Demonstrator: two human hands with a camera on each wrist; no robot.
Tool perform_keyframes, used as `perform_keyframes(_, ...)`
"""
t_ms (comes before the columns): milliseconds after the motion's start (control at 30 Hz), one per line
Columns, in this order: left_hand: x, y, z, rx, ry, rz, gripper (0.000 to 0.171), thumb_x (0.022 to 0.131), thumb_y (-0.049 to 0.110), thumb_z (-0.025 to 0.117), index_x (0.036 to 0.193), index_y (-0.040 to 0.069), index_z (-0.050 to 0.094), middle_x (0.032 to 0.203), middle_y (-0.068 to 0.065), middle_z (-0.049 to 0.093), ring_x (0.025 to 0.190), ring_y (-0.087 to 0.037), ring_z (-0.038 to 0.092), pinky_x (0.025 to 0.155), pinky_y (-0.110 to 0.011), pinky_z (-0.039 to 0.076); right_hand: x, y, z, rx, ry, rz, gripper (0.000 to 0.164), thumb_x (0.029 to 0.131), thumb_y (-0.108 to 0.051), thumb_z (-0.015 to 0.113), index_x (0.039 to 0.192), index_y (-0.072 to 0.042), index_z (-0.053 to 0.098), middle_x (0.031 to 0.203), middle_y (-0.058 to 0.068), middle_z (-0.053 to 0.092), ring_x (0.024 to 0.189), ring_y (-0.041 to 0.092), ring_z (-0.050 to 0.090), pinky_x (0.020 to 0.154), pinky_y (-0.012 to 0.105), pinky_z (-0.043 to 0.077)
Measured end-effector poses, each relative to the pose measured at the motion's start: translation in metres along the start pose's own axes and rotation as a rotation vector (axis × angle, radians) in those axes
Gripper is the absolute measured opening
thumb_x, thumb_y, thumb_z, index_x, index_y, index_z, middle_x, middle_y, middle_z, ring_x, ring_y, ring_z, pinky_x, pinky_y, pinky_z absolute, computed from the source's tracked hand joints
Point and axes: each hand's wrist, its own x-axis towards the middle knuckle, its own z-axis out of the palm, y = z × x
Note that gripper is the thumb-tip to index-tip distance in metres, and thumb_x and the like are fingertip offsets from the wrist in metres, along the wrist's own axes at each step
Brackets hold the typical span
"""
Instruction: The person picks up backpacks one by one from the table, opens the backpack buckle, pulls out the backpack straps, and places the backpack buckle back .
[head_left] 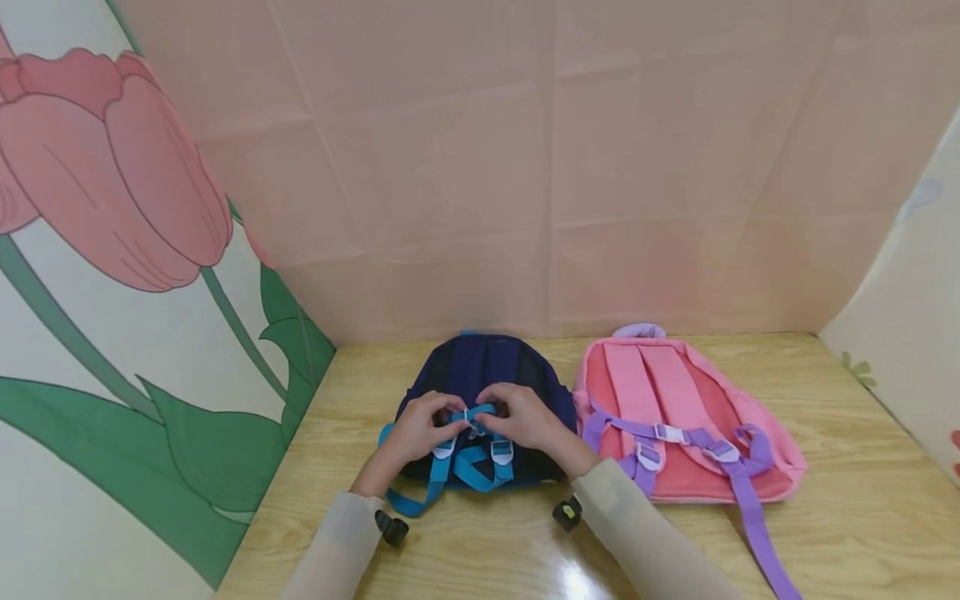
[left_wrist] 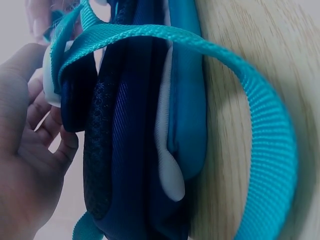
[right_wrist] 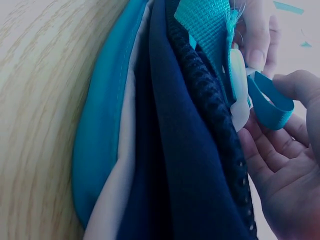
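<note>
Navy backpack (head_left: pixel 486 362): strap side up, near table's (head_left: pixel 356 392) back edge, contents hidden. Left hand (head_left: pixel 418 423), right hand (head_left: pixel 527 417) both pinching blue strap (right_wrist: pixel 276 114). Pink backpack (head_left: pixel 697 392) alongside.

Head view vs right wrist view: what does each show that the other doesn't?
Only head: the pink backpack with its purple straps, the tulip picture on the side wall, and the pinkish-brown backdrop.

Only right wrist: close detail too small to make out from the head, namely the frayed strap edge and the ribbed weave.

Both: the navy backpack on the wooden table, and the left hand and right hand, fingers at the teal webbing.
</note>
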Motion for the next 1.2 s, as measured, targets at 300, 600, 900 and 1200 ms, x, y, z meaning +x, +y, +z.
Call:
perform_keyframes(300,-0.0004,0.0012,-0.0002,-0.003,-0.003,0.002,0.018,0.092,0.024,0.076,0.108,0.016,0.073,0.089,0.003,0.063,0.077,-0.011,0.055,0.069,-0.025,0.048,-0.0005,0.0004,0.0019,-0.02,0.018,-0.025,0.015,0.092,-0.018,0.075,0.103,-0.008,0.071,0.093,0.002,0.067,0.074,0.012,0.055,0.069,0.024,0.05)
perform_keyframes(600,-0.0015,0.0023,-0.0006,-0.001,-0.006,-0.009,0.018,0.093,0.025,0.076,0.109,0.017,0.073,0.089,0.003,0.062,0.077,-0.011,0.055,0.068,-0.026,0.048,-0.0031,0.0044,-0.0014,-0.007,0.028,0.005,0.013,0.092,-0.016,0.074,0.102,-0.01,0.071,0.091,-0.001,0.066,0.076,0.012,0.057,0.071,0.026,0.052)
perform_keyframes(900,-0.0003,0.0019,-0.0007,0.009,-0.002,0.0,0.019,0.091,0.023,0.077,0.108,0.016,0.073,0.089,0.003,0.063,0.077,-0.012,0.057,0.069,-0.026,0.048,0.0008,0.0027,-0.0016,0.006,0.017,-0.026,0.017,0.091,-0.018,0.075,0.105,-0.008,0.071,0.091,-0.001,0.066,0.074,0.01,0.056,0.07,0.026,0.052)
perform_keyframes(1200,0.0001,0.0024,-0.0009,0.01,-0.007,-0.01,0.018,0.092,0.024,0.076,0.108,0.017,0.073,0.088,0.004,0.062,0.076,-0.012,0.056,0.068,-0.025,0.048,0.0045,-0.0005,0.0007,-0.017,0.003,-0.012,0.016,0.092,-0.019,0.075,0.104,-0.009,0.071,0.094,0.001,0.068,0.074,0.009,0.054,0.068,0.023,0.048)
